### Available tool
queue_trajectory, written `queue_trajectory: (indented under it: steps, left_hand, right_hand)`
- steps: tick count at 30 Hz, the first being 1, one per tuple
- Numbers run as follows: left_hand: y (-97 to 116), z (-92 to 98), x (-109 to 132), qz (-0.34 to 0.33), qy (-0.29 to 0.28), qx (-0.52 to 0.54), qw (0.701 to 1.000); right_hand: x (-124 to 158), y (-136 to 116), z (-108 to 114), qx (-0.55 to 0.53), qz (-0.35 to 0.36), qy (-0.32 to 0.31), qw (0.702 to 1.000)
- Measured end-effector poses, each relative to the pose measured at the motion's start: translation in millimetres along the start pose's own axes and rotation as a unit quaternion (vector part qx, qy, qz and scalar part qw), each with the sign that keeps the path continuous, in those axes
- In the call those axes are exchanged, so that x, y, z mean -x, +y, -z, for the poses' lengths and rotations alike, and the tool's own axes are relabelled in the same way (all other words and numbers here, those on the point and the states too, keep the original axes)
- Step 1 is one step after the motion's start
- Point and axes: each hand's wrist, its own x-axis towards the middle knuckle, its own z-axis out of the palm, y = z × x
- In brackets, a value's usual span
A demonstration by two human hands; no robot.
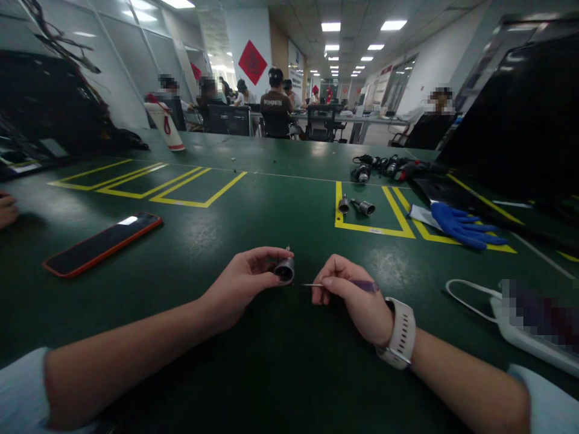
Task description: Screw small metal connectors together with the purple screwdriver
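Metal cup (284, 263) is held over the green table (271, 361) in front of the person, its open mouth facing back toward the viewer and its thin stem pointing away. Left hand (246, 277) grips it by the side between thumb and fingers. Right hand (346, 280) is closed around a small screwdriver (364, 286) with a purplish handle, the shaft pointing left at the cup, its tip near the rim. On the right wrist is a pale watch (400, 334). To the right lies a white object (509, 319) with a loop, partly blurred out. Left of the hands lies a phone (104, 244) in an orange case; beyond it, at the left edge, is another person's hand (6, 211). Farther right, a blue glove (464, 224) lies across yellow tape (375, 231). Inside a taped box, two more metal cups (364, 208) sit close together, one tipped over. Behind them is a cluster of dark tools (363, 173); far left stands a paper cup (165, 125). People (277, 102) sit at desks in the background.
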Motion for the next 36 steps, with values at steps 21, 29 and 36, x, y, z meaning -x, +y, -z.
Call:
queue_trajectory:
  steps: [21,29,36]
  left_hand:
    - [-2.3,-2.2,4.7,-0.048,-0.033,-0.034,0.998]
    - [-4.0,-4.7,4.0,-0.062,-0.021,-0.05,0.997]
    - [-3.2,-5.9,4.4,-0.096,0.005,-0.084,0.992]
  right_hand:
    - [15.4,-10.0,-9.1,0.309,0.21,-0.02,0.928]
    - [15.1,-9.4,-13.8,0.34,0.211,-0.013,0.916]
    - [16.3,-7.2,-13.0,0.346,0.223,-0.031,0.911]
